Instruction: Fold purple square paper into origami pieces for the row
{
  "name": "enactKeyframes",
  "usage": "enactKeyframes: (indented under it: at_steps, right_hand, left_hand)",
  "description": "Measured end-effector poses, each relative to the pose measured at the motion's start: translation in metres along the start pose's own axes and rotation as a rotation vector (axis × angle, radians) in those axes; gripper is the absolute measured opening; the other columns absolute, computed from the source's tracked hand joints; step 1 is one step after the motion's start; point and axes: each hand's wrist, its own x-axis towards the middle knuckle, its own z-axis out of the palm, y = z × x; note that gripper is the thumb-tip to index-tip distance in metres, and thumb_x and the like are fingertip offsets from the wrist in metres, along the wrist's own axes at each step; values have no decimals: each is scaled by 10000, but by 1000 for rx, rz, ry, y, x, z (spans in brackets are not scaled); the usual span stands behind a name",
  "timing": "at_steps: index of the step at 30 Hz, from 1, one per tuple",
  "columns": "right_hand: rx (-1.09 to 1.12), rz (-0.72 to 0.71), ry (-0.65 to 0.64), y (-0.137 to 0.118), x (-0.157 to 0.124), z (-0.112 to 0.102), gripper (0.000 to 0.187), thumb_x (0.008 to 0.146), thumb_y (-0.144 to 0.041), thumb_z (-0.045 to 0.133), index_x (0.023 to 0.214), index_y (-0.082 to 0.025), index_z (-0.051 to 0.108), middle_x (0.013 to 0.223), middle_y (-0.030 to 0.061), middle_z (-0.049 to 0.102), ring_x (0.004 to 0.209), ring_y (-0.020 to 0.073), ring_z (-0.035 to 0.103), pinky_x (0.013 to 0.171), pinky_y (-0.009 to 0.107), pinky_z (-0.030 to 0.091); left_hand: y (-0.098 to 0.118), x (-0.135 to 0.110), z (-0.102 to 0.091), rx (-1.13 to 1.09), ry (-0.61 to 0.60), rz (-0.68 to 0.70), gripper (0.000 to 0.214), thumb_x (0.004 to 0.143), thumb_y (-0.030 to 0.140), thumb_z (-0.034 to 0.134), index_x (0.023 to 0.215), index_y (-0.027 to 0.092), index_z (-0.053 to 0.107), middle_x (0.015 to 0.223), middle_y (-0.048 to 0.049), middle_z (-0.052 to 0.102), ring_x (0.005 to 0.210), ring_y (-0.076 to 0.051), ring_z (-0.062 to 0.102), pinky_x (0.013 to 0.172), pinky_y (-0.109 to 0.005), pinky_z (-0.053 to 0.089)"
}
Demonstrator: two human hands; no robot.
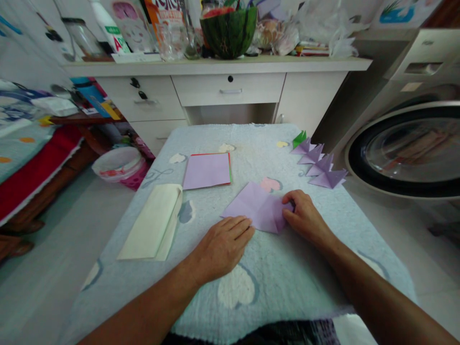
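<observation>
Pressing purple paper (253, 203) between cloth-covered table's (309, 282) side edges with left hand (223, 243) flat, gripping nothing; pinching paper's right end with curled right hand (305, 213).

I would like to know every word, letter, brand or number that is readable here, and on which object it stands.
"A": red letter on the white bottle; its other print is too blurred.
Orange packet: large white lettering, too blurred to read.
Washing machine: small mark, too small to read.
Purple paper being folded: no text visible.
</observation>
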Motion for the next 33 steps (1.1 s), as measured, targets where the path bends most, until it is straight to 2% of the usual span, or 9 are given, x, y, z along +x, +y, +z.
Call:
enactKeyframes:
  at_steps: [4, 10, 14, 18, 22, 26, 33]
  right_hand:
    - [28, 9, -27, 8, 6, -3, 188, 725, -140, 503, 871, -197, 605, 934, 77, 581, 890, 240, 520, 843, 401, 406]
    - [55, -35, 12, -7, 3, -9, 137, 798, -158, 530, 865, -215, 635, 985, 75, 573, 963, 247, 506, 883, 411, 396]
    - [32, -103, -112, -13, -2, -8, 133, 854, -286, 589, 767, -214, 660, 961, 70, 583, 941, 241, 495, 872, 419, 378]
    - [-24, -122, -174, -16, -7, -2, 165, 817, -314, 671, 693, -207, 653, 977, 69, 595, 946, 247, 485, 833, 414, 360]
    - [-44, -97, -161, -20, -9, 2, 126, 778, -240, 701, 676, -195, 642, 984, 66, 594, 956, 245, 479, 828, 399, 345]
    - [-57, -64, -147, -21, -9, 4, 126, 754, -229, 711, 668, -189, 627, 966, 63, 591, 948, 240, 474, 818, 380, 338]
    - [-84, -25, -132, -15, -8, 6, 162, 732, -281, 727, 735, -186, 596, 933, 65, 569, 921, 244, 463, 783, 352, 330]
  left_hand:
    - [0, 0, -1, 7, -23, 1, 403, 900, 141, 485, 1300, 168, 526, 1309, -105, 605, 1212, -250, 555, 1019, -448, 474]
    - [0, 1, 0, 1, -48, -11, 428, 884, 122, 498, 1308, 175, 521, 1304, -89, 604, 1196, -250, 551, 1031, -436, 461]
    - [-1, 0, 2, 5, -55, -17, 413, 892, 130, 493, 1300, 181, 528, 1331, -86, 587, 1219, -251, 535, 1044, -443, 446]
    - [-1, 0, 3, 10, -56, -19, 409, 901, 131, 485, 1303, 189, 524, 1350, -83, 575, 1236, -243, 521, 1052, -442, 431]
    - [0, 2, 1, 15, -96, -43, 396, 934, 257, 518, 1326, 205, 507, 1356, -68, 568, 1244, -242, 501, 1062, -436, 407]
    - [1, 4, 0, 9, -149, -74, 481, 928, 409, 546, 1369, 235, 469, 1395, -36, 541, 1263, -240, 465, 1076, -422, 373]
    - [0, 3, -1, 10, -202, -105, 545, 943, 509, 479, 1435, 291, 389, 1513, 22, 418, 1313, -217, 402, 1102, -395, 302]
